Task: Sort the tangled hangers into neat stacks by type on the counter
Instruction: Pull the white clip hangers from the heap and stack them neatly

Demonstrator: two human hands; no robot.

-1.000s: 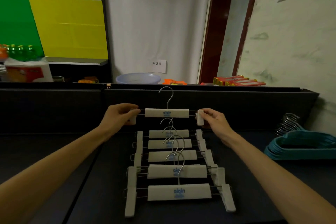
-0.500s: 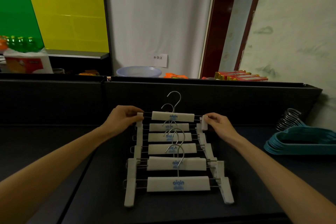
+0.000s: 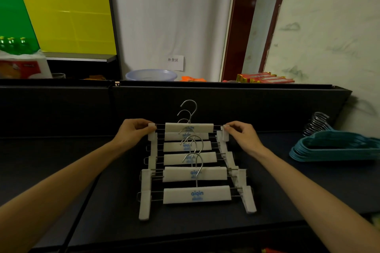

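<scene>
Dark tabletop (image 3: 82,170) stretches before us, bearing a row of white clip hangers (image 3: 195,172) laid overlapping, hooks pointing away from us. Off to the right sits a stack of teal hangers (image 3: 337,148), well apart from the white ones. At the far end of the row we hold the top hanger (image 3: 189,127) by its ends: our left hand (image 3: 133,131) pinches the left clip (image 3: 151,125), our right hand (image 3: 240,132) pinches the right clip (image 3: 225,132).
</scene>
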